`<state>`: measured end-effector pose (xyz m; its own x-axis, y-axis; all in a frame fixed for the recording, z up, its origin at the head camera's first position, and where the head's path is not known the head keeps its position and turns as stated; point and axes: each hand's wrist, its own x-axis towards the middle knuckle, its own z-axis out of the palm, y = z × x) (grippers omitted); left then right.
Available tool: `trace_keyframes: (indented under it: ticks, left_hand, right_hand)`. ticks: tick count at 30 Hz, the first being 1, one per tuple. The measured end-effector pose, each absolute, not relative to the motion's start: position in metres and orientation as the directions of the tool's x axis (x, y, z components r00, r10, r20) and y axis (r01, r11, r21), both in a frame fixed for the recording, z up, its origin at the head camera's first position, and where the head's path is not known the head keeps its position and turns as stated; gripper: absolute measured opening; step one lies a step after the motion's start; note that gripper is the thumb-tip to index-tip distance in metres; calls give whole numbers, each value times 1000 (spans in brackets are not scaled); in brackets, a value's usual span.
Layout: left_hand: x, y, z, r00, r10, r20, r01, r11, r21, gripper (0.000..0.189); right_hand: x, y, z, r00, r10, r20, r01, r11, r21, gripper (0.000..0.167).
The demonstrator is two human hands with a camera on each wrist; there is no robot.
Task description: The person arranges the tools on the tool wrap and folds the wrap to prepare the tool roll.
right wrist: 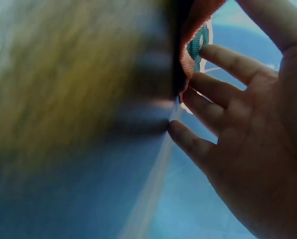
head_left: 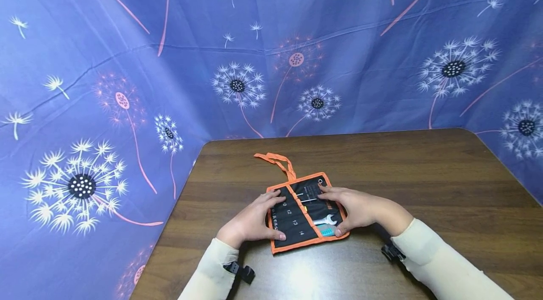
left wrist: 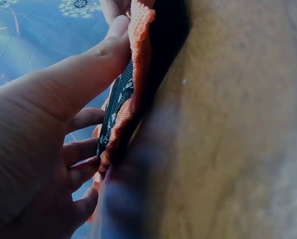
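A black fabric tool roll (head_left: 292,243) with orange edging lies unrolled on the table, printed with numbers such as 12, 13 and 14. My left hand (head_left: 254,220) rests on its left side, fingers spread over the cloth and thumb near the lower edge. On the right side, my right hand (head_left: 360,208) touches the roll with fingertips near the top and thumb at the lower right corner. A silver open-end wrench (head_left: 325,220) shows in a right-hand pocket, above a teal item (head_left: 326,231). In the left wrist view, the orange edge (left wrist: 140,64) passes under my thumb.
Orange tie straps (head_left: 277,158) trail from the roll's top edge toward the back. The brown wooden table (head_left: 403,163) extends around it. Behind and at the sides hangs a blue cloth (head_left: 360,17) with dandelion prints. Black straps (head_left: 239,271) circle both wrists.
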<state>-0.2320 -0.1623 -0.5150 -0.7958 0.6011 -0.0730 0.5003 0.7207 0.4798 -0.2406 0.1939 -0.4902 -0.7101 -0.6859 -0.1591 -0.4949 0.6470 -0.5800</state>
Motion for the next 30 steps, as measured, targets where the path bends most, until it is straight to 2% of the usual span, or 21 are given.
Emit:
trace_keyframes:
  ticks: [16,26,30]
  left_hand:
    - [-231,-164,-519,-773,630,-70,532,705,470,108]
    - [-231,-159,-515,-784,620,-29,546,712,441,93]
    - [-231,-156,-514,-781,623,-47,542,713,444,99]
  right_hand:
    - [-236,199,-498,-723,-668,-177,-487,674,-555,102]
    - [-232,202,-498,-762,-622,-184,-479,730,-487,103]
    - [-231,205,-499,-764,-622,-173,-487,731,-478,103]
